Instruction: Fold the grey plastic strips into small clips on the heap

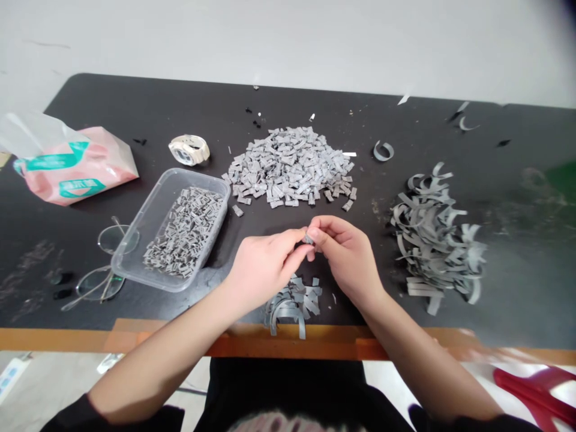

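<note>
My left hand (261, 261) and my right hand (344, 255) meet over the near middle of the table, fingertips together. Pinched between them is a small grey piece (308, 239), mostly covered by the fingers. Just below the hands lie cut grey strips (288, 309), some curved. Beyond my fingers spreads a heap of small flat grey pieces (292, 165). Left of my left hand stands a clear plastic tub (128, 252) holding many tiny grey clip-like parts (184, 231). Curled grey strips (438, 240) are piled to the right of my right hand.
A pink tissue pack (105, 156) sits at the far left, with a white wristwatch (189, 150) beyond the tub. Eyeglasses (96, 285) lie against the tub's left side. One curled strip (382, 152) and scraps are scattered toward the back. Brown tape (58, 340) runs along the table's front edge.
</note>
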`<state>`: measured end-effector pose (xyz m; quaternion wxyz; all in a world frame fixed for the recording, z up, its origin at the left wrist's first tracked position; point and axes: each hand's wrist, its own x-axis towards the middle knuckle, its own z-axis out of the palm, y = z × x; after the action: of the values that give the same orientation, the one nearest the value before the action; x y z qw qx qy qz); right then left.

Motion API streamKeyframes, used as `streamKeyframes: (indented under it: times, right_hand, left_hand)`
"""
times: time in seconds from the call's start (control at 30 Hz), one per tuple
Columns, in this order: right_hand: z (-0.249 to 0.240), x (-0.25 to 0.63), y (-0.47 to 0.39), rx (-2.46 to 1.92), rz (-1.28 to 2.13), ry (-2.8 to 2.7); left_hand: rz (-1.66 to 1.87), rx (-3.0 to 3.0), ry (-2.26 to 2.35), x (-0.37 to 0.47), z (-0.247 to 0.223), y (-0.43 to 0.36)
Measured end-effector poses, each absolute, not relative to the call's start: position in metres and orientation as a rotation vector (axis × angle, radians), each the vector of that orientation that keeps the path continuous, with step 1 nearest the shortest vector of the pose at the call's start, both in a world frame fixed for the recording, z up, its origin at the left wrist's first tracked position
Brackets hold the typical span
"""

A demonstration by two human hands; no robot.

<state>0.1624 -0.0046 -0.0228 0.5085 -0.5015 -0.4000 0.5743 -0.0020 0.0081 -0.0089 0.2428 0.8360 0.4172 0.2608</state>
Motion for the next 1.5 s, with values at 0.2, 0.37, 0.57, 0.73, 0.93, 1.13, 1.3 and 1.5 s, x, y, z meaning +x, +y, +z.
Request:
streamKeyframes:
  times: [0.2,0.37,0.57,0.73,0.93,1.13,1.3,1.5]
  right_hand:
    - [-0.018,0.158,-0.010,-1.250,1.237,-0.972]
    - [-0.018,0.157,-0.010,-1.209,1.247,-0.928]
    - [-0.019,0.158,-0.010,-0.955,1.477,-0.882]
    - [-0.016,0.155,-0.012,-0.915,1.588,-0.888]
    - [-0.015,0.156,-0.010,-0.933,1.605,-0.805]
    - [-0.022,0.159,-0.011,-0.973,1.631,-0.918]
    - [-0.027,0.161,-0.010,-0.905,1.624,-0.851]
    - [-0.027,0.163,-0.009,-0.967,1.567,-0.827]
  left_hand:
    - [0.807,1.941,1.200,0.002,-0.011,0.004]
    - [0.813,1.764,1.164,0.002,-0.010,0.005]
    - [0.976,1.542,1.152,0.001,-0.009,0.006]
    - [1.004,1.395,1.087,0.000,-0.004,0.009]
    - [1.083,1.375,1.011,0.001,-0.004,0.008]
    - [1.183,1.576,1.045,0.001,-0.011,0.009]
    - [1.104,1.714,1.020,0.001,-0.008,0.012]
    - [0.979,1.997,1.150,-0.003,-0.010,0.011]
